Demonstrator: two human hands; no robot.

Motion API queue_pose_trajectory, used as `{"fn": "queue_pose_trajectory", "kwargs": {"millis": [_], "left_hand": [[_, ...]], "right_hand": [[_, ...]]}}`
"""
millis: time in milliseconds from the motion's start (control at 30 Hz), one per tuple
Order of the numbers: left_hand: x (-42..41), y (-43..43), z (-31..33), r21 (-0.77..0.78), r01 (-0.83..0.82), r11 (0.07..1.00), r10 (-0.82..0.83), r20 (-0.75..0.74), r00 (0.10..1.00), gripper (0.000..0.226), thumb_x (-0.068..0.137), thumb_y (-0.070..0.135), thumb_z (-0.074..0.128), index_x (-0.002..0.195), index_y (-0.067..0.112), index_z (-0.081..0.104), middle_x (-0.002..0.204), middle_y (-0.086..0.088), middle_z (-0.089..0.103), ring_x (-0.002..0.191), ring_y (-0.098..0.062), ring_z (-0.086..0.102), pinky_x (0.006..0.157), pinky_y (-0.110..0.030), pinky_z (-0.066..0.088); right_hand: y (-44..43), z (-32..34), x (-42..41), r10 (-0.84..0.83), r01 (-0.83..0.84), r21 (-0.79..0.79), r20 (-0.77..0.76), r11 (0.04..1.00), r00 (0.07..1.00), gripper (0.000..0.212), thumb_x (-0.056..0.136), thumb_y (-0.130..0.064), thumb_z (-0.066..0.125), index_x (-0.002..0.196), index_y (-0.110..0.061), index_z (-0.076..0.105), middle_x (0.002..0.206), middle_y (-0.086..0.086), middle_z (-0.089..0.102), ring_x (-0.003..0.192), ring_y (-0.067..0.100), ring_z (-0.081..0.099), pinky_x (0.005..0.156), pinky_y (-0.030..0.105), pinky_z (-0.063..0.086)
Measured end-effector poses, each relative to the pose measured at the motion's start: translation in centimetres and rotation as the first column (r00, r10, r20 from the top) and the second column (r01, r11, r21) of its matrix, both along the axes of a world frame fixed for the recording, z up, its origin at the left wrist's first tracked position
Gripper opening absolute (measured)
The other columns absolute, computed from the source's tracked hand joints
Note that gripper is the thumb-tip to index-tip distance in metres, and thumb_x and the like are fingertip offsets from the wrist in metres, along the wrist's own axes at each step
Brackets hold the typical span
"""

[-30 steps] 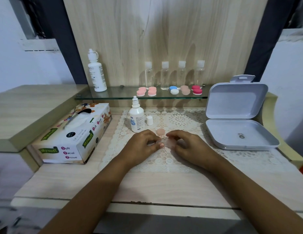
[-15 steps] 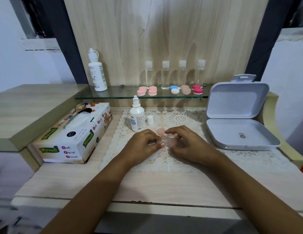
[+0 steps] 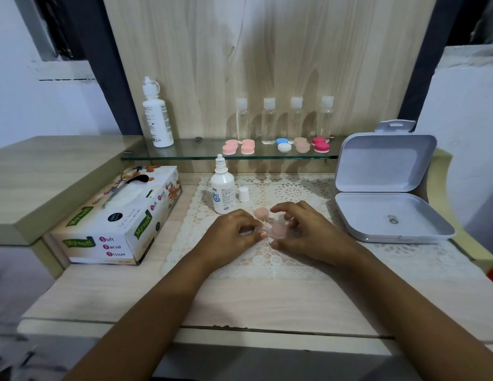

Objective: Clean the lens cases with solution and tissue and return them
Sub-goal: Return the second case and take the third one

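Mid-table, on the lace mat [image 3: 267, 261]: a pale pink lens case [image 3: 278, 231], caught between both hands. Left end pinched by the curled fingers [image 3: 255, 234] of the left hand [image 3: 231, 239]. Right end, pink cap on, gripped by the bent fingers [image 3: 284, 208] and thumb of the right hand [image 3: 314, 235]. Cannot tell whether resting on the mat or lifted just clear of it.

Just beyond the hands, a loose pink cap [image 3: 261, 213], flat on the mat. Nearer the back edge, a solution bottle [image 3: 222, 195], upright and uncapped, with its small white cap [image 3: 243, 194] standing just beside it.

Along the left edge, a tissue box [image 3: 121, 224], white tissue showing in the slot. At the right edge, an open grey box [image 3: 388, 215], lid tipped up, a small metal bit [image 3: 393, 219] inside.

Above the back edge, a glass shelf [image 3: 185, 154]. In a row on it, five more cases [image 3: 283, 144]: two pink, one blue and white, one pale pink, one red. Behind them, four clear bottles [image 3: 268, 122]. At the shelf's left end, a tall white bottle [image 3: 157, 116].
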State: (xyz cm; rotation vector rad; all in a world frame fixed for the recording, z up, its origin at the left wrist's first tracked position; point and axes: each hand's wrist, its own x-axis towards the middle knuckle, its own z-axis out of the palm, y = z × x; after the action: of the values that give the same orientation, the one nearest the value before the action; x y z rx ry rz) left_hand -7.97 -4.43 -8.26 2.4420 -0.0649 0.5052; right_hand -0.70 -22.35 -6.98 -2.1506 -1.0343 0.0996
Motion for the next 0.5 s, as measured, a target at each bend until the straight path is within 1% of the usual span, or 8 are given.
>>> {"fn": "queue_pose_trajectory", "kwargs": {"millis": [100,167,233,300,333,400,467,500], "left_hand": [[0.0,0.0,0.0,0.005,-0.001,1.000,0.002,-0.006,1.000,0.027,0.083,0.028,0.069,0.105,0.012,0.071,0.096,0.011,0.059,0.079,0.011,0.051,0.070,0.001,0.033],[0.0,0.1,0.0,0.004,0.000,1.000,0.000,-0.007,1.000,0.028,0.083,0.028,0.069,0.105,0.012,0.071,0.096,0.012,0.058,0.080,0.011,0.051,0.070,0.002,0.033],[0.0,0.1,0.0,0.005,-0.001,1.000,0.001,-0.006,1.000,0.028,0.083,0.028,0.069,0.105,0.012,0.071,0.097,0.011,0.059,0.080,0.011,0.051,0.070,0.002,0.033],[0.0,0.0,0.0,0.001,0.000,1.000,0.000,-0.005,1.000,0.027,0.082,0.028,0.069,0.104,0.012,0.071,0.098,0.009,0.060,0.080,0.011,0.051,0.071,0.002,0.034],[0.0,0.0,0.0,0.000,0.001,1.000,-0.001,-0.005,1.000,0.026,0.083,0.027,0.069,0.103,0.012,0.072,0.098,0.009,0.060,0.080,0.011,0.051,0.071,0.002,0.034],[-0.1,0.0,0.0,-0.001,0.002,1.000,-0.002,-0.006,1.000,0.026,0.083,0.027,0.069,0.103,0.012,0.071,0.097,0.010,0.059,0.080,0.011,0.051,0.071,0.002,0.034],[-0.1,0.0,-0.1,-0.004,0.002,1.000,-0.002,-0.009,1.000,0.026,0.083,0.027,0.069,0.104,0.012,0.071,0.098,0.011,0.059,0.081,0.012,0.051,0.072,0.003,0.033],[-0.1,0.0,0.0,-0.004,0.001,1.000,-0.001,-0.009,1.000,0.026,0.083,0.027,0.069,0.104,0.012,0.071,0.098,0.011,0.059,0.081,0.012,0.051,0.072,0.003,0.033]], "right_hand": [[0.1,0.1,0.1,0.000,-0.001,0.028,0.005,1.000,1.000,0.037,0.080,-0.026,0.071,0.111,-0.032,0.052,0.093,-0.007,0.057,0.083,0.002,0.054,0.067,0.009,0.040],[0.0,0.4,0.2,0.017,-0.015,0.052,-0.033,0.999,0.999,0.030,0.081,-0.021,0.069,0.105,-0.031,0.054,0.098,-0.004,0.060,0.087,0.007,0.056,0.068,0.006,0.042],[-0.2,0.7,0.3,0.034,-0.026,0.083,-0.092,0.996,0.995,0.027,0.083,-0.016,0.068,0.102,-0.030,0.055,0.102,-0.006,0.061,0.091,0.005,0.057,0.067,0.005,0.044],[-0.3,0.8,0.3,0.024,-0.008,0.122,-0.132,0.992,0.991,0.025,0.083,-0.016,0.068,0.102,-0.028,0.057,0.102,-0.011,0.061,0.092,0.003,0.057,0.068,0.006,0.046],[-0.3,0.7,0.4,-0.010,0.028,0.142,-0.124,0.989,0.992,0.023,0.083,-0.018,0.068,0.102,-0.026,0.059,0.100,-0.013,0.061,0.092,0.003,0.058,0.069,0.007,0.046],[-0.1,0.5,0.8,-0.134,0.142,0.167,-0.062,0.976,0.989,0.015,0.084,-0.026,0.067,0.098,-0.025,0.061,0.095,-0.017,0.062,0.091,0.004,0.059,0.072,0.016,0.047],[0.1,0.2,1.2,-0.237,0.231,0.146,0.021,0.962,0.971,0.012,0.085,-0.031,0.065,0.095,-0.024,0.062,0.092,-0.015,0.064,0.088,0.006,0.060,0.074,0.023,0.046],[0.1,0.0,1.4,-0.255,0.246,0.118,0.065,0.962,0.965,0.013,0.086,-0.031,0.064,0.095,-0.022,0.063,0.092,-0.012,0.065,0.087,0.008,0.060,0.074,0.025,0.046]]}}
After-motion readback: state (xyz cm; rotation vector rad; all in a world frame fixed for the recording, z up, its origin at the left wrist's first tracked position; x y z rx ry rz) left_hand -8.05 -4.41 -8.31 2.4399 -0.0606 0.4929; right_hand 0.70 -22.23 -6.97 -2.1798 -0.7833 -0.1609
